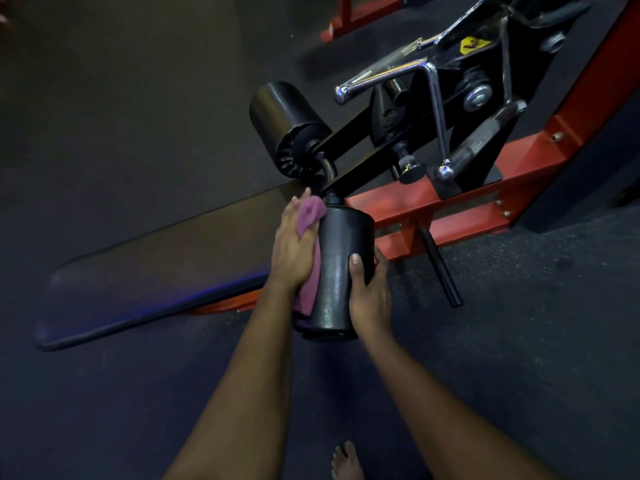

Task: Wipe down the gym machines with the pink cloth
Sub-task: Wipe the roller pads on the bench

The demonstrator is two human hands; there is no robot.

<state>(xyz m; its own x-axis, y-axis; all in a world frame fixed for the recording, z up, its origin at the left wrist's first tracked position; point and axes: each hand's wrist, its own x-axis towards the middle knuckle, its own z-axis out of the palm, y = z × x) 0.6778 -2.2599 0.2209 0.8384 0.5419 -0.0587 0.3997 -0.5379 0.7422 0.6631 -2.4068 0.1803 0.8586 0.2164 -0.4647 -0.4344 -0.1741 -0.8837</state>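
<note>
A black padded roller (pixel 337 268) juts toward me from the machine's black arm (pixel 363 157). My left hand (pixel 294 247) presses the pink cloth (pixel 309 216) flat against the roller's left side, fingers fairly straight; more cloth hangs below the wrist. On the roller's right side my right hand (pixel 369 289) grips it, thumb on top and fingers wrapped behind. A second black roller (pixel 284 123) sticks out on the far side of the arm.
A long dark bench pad (pixel 156 265) stretches left of my hands. The red steel frame (pixel 467 199) runs right, with chrome handles (pixel 391 76) and a black peg (pixel 441 268). Dark rubber floor lies all around; my bare foot (pixel 346 462) shows at the bottom.
</note>
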